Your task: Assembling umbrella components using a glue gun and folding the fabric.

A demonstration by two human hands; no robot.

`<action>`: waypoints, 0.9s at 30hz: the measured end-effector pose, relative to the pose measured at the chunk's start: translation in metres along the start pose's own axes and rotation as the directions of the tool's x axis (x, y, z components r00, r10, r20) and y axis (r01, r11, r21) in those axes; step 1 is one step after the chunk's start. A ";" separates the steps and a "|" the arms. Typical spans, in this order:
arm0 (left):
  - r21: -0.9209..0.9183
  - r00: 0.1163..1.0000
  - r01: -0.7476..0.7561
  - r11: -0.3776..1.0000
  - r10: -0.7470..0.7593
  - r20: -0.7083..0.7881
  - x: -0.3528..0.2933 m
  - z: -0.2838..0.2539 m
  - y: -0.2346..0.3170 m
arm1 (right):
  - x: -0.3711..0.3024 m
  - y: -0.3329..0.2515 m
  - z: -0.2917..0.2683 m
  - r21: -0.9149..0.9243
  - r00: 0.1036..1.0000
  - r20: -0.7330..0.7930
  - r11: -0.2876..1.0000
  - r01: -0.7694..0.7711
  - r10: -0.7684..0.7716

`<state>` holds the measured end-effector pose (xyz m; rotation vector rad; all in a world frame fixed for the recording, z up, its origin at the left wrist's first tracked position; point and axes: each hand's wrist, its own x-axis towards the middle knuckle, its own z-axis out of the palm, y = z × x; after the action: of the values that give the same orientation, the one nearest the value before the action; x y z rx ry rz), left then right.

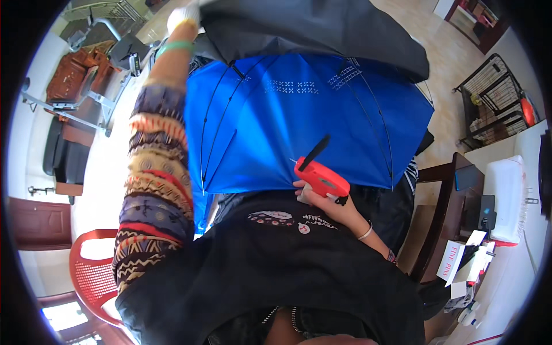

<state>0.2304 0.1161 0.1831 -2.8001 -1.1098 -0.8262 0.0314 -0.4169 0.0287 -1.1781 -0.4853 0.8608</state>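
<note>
A blue umbrella canopy with thin dark ribs lies spread in front of me, its inner side showing. Along its far edge, black fabric is folded over. My right hand is closed around a red tagging gun, with a thin needle at its front and a black strip standing up from it. The gun is over the canopy's near edge, close to my body. Stretched out to the far left, my left hand looks whitish and smeared by motion beside the black fabric. Its fingers cannot be made out.
On the right, a dark wooden table carries an opened white box, a phone and a white package. A black wire cage stands farther off. To my left are a red plastic chair and exercise equipment.
</note>
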 end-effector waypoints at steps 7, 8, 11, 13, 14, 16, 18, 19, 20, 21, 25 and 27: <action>0.371 0.834 -0.370 0.852 0.128 0.537 -0.156 -0.040 -0.010 | 0.011 0.005 0.001 -0.012 0.999 -0.042 1.000 -0.022 0.021; 0.027 0.727 -0.156 0.987 0.096 0.680 -0.171 -0.035 -0.004 | 0.011 0.003 0.001 -0.048 0.998 -0.048 0.998 -0.036 0.033; -0.474 0.461 0.469 0.745 0.251 0.851 -0.199 -0.012 0.021 | 0.008 0.008 0.002 -0.024 0.997 -0.064 0.999 -0.046 0.045; -0.404 0.277 0.846 0.348 0.360 0.891 -0.196 0.012 0.040 | 0.005 0.007 0.002 -0.015 0.996 -0.078 0.998 -0.055 0.053; -0.283 0.204 0.951 0.121 0.441 0.874 -0.193 0.021 0.050 | 0.003 0.005 0.000 -0.019 0.995 -0.048 0.996 -0.086 0.085; -0.111 0.141 0.990 -0.088 0.534 0.834 -0.193 0.030 0.060 | -0.001 0.000 -0.008 -0.018 0.990 0.004 0.989 -0.144 0.144; -0.228 0.176 0.973 0.048 0.487 0.856 -0.196 0.034 0.060 | -0.006 -0.046 -0.016 0.041 0.959 0.069 0.960 -0.278 0.275; -0.280 0.198 0.953 0.116 0.460 0.865 -0.198 0.035 0.056 | -0.002 -0.069 -0.016 0.083 0.906 0.149 0.908 -0.410 0.395; -0.271 0.177 0.952 0.139 0.473 0.863 -0.202 0.040 0.063 | 0.008 -0.084 -0.017 0.136 0.919 0.144 0.913 -0.385 0.366; -0.369 0.250 0.909 0.192 0.455 0.854 -0.210 0.041 0.061 | 0.025 -0.094 -0.021 0.184 0.928 0.160 0.913 -0.364 0.338; -0.564 0.414 0.749 0.347 0.419 0.808 -0.234 0.036 0.070 | 0.144 -0.070 -0.058 0.324 0.978 0.045 0.923 -0.208 0.205; -0.595 0.479 0.703 0.390 0.360 0.801 -0.246 0.035 0.081 | 0.210 -0.044 -0.078 0.324 0.968 -0.141 0.933 -0.155 0.210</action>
<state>0.1493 -0.0933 0.0484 -4.4184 -1.3737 0.4699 0.2290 -0.3022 0.0229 -1.0040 -0.0906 0.9461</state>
